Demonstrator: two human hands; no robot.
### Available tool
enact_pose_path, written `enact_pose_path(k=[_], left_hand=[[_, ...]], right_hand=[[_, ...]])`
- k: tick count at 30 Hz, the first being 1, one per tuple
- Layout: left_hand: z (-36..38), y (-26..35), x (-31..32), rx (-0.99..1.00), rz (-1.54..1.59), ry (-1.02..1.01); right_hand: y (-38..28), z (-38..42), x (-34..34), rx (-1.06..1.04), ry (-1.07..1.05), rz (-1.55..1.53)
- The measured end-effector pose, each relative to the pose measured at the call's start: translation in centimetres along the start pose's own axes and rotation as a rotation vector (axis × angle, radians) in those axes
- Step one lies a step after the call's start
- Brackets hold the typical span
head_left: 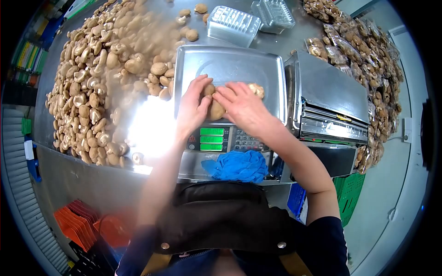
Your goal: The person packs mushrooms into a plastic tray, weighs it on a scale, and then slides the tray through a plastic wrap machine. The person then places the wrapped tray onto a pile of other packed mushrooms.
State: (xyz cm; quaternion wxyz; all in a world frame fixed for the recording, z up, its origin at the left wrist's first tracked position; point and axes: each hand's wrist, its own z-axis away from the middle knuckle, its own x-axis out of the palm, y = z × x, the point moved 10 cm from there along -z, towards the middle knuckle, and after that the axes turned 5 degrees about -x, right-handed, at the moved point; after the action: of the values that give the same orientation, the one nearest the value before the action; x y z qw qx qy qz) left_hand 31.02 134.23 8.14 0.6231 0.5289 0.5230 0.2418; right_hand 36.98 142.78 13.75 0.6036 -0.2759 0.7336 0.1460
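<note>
We note the stainless steel worktop (152, 131), smooth and glaring under the light, carrying a large loose heap of tan-capped mushrooms (99, 73) along its left half. At centre stands a grey metal weighing scale with a flat rectangular pan (230, 64) and green digit display. To its right sits a boxy steel wrapping machine (329, 89), and beyond it a pile of bagged mushrooms in clear film (368, 50). Two clear ribbed plastic trays (232, 24) lie upside down behind the scale. A crumpled blue glove (239, 164) rests on the scale's front ledge.

On the pan's near edge sits a small cluster of round brown mushrooms (216, 109). Our left hand (193, 103) curls around the cluster's left side; our right hand (241, 103) cups it from the right, fingers bent over the caps (both hands closed on mushrooms, bare).

Risk, as we judge it: the caps are rounded and smooth, the pan slick and rimless at the front, so a loose grip could roll one off onto the keypad. Hard squeezing could bruise the soft flesh.
</note>
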Motion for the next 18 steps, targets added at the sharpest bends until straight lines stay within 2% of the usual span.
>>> enact_pose_path(k=[3, 4, 8, 11, 12, 13, 15, 18], left_hand=[[0.0, -0.4, -0.1, -0.043, 0.101, 0.022], [-0.1, -0.1, -0.2, -0.041, 0.104, 0.018], [-0.1, 0.7, 0.0, -0.037, -0.008, 0.027], [0.4, 1.5, 1.2, 0.039, -0.140, 0.051], [0.7, 1.7, 1.8, 0.030, -0.231, 0.068], [1.0, 2.3, 2.1, 0.035, -0.453, 0.134], [1.1, 2.0, 2.3, 0.056, -0.528, 0.145], [1.4, 1.6, 2.1, 0.029, -0.491, 0.141]], right_hand=[[0.9, 0.9, -1.2, 0.049, 0.137, -0.232], [1.8, 1.2, -1.7, 0.109, 0.112, -0.365], [7.3, 5.1, -3.4, 0.445, 0.335, -0.429], [7.5, 6.7, 0.2, 0.537, 0.311, -0.307], [6.6, 6.7, 1.7, 0.556, 0.323, -0.342], [6.4, 6.7, 2.3, 0.557, 0.361, -0.359], [6.1, 6.7, 2.7, 0.553, 0.442, -0.394], [6.2, 6.8, 2.3, 0.518, 0.446, -0.381]])
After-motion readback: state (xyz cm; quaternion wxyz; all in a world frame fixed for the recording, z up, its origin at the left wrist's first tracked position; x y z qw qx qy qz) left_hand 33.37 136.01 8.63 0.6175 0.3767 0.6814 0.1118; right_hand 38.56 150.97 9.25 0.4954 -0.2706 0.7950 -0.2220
